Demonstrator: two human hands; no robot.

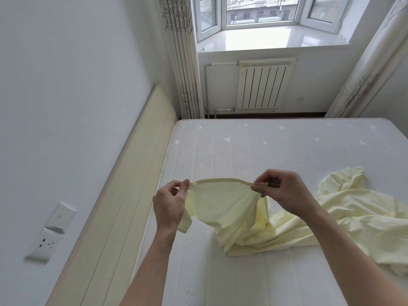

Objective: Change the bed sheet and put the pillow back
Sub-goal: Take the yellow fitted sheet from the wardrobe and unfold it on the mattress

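Observation:
A pale yellow bed sheet (320, 213) lies crumpled on the bare white mattress (254, 146), mostly to the right. I hold its hemmed edge up above the mattress, stretched between both hands. My left hand (170, 204) pinches the edge at its left end. My right hand (282, 191) pinches the same edge further right, fingers curled round the hem. The cloth hangs down from the hem to the heap. No pillow is in view.
A cream headboard (123, 195) runs along the left wall, with a switch and socket (50, 233) beside it. Beyond the bed's far edge stand a white radiator (262, 85), a bay window and patterned curtains (183, 62) on both sides.

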